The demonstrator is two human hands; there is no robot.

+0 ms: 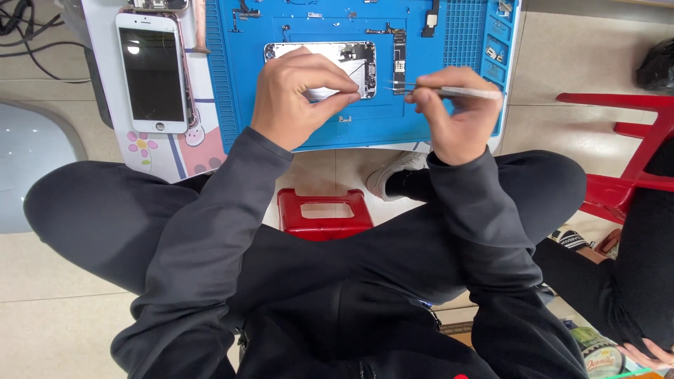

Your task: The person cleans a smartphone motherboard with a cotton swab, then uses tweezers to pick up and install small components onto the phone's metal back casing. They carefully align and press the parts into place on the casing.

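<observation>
The right hand point(453, 116) pinches slim metal tweezers point(439, 90), tips aimed at the opened silver phone housing point(330, 67) at the middle of the blue rubber repair mat point(428, 42); the left hand point(298, 95) clamps that housing's near edge; steady pressure should prevent slipping; a detached white phone screen point(153, 70) lies left of the mat.

A white phone screen point(153, 72) lies flat at the left of the blue work mat point(232, 105), just beside its edge, on a pale sheet with a pink flower drawing point(143, 145). The screen is a tall rectangle with rounded corners; its glass is dark and unlit, framed in white, with a round button at the near end. At the lower right corner of the view, by another person's hand point(649, 353), sits a round package point(597, 358) with a colourful printed top, partly cut off.
</observation>
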